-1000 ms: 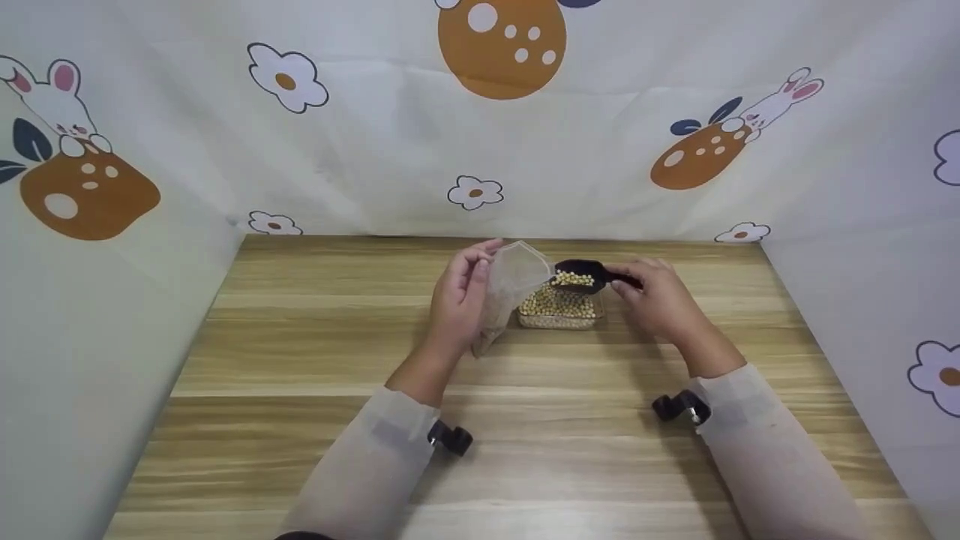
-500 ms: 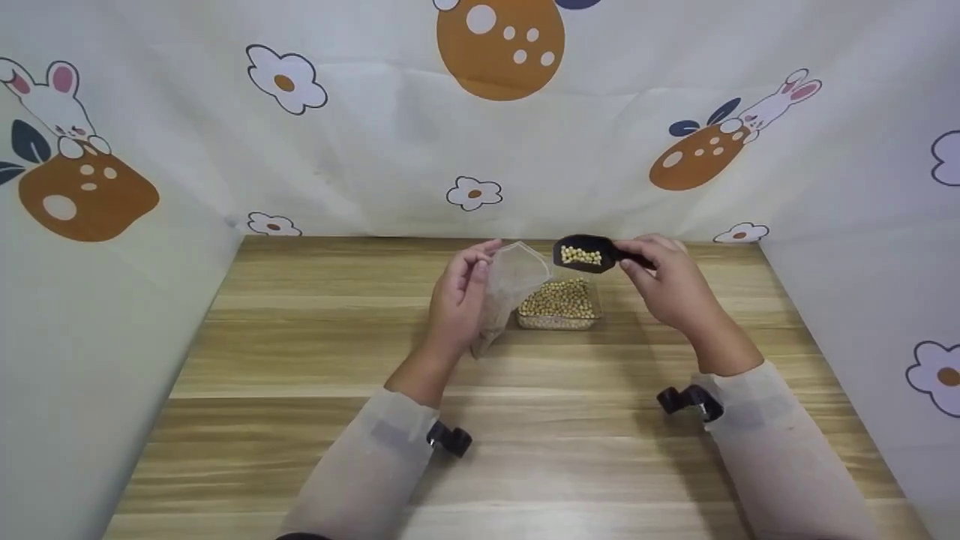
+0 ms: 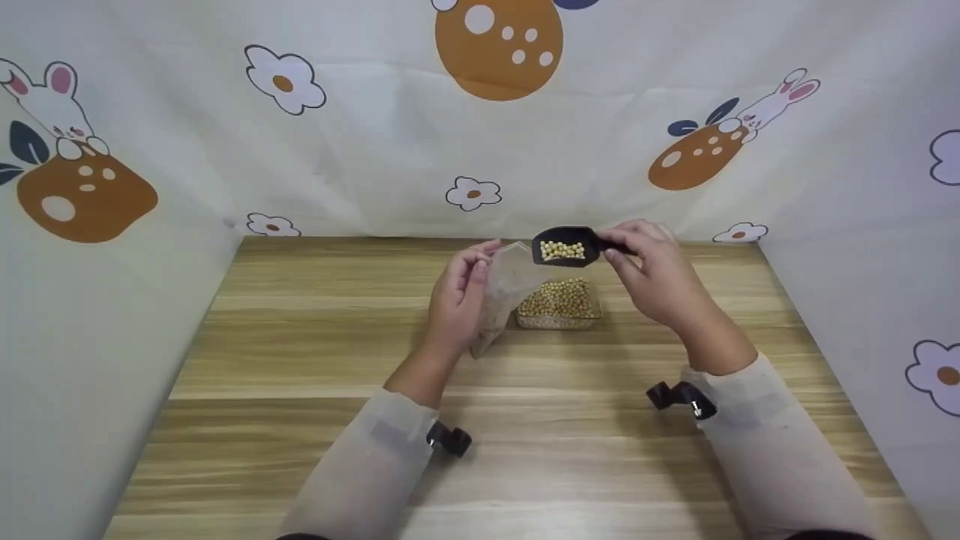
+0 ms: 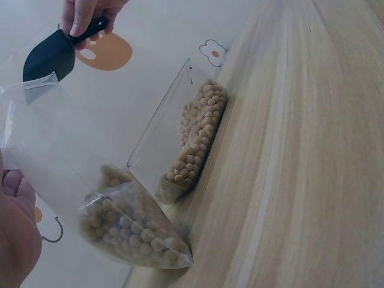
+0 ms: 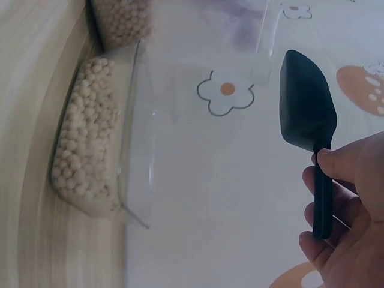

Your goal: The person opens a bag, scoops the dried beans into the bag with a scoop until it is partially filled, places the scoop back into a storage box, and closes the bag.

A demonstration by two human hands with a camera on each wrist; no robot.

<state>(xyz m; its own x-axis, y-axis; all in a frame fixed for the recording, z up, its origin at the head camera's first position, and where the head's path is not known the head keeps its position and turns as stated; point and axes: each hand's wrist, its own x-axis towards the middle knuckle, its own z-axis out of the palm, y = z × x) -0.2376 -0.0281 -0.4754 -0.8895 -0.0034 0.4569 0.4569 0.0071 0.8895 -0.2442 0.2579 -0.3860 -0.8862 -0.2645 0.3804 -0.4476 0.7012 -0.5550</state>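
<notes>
My left hand [image 3: 457, 300] holds a clear plastic bag [image 3: 504, 289] by its upper side, mouth open toward the right. Pale round beans [image 4: 135, 231] fill the bottom of the bag in the left wrist view. In my right hand [image 3: 660, 281] is the handle of a black scoop [image 3: 592, 255], carrying a small load of beans [image 3: 562, 250]. The scoop's front edge is at the bag's mouth; whether they touch I cannot tell. Below the scoop, a clear rectangular container [image 3: 555, 324] of beans stands on the table, to the right of the bag.
The wood-grain table [image 3: 300, 337] reaches back to a printed cloth wall [image 3: 375, 150], with similar cloth on the left and right sides. Black camera mounts [image 3: 450, 439] are strapped to both sleeves.
My right hand has raised the loaded scoop out of the container, then brought it left to the bag's mouth. The left hand and bag have stayed in place.
</notes>
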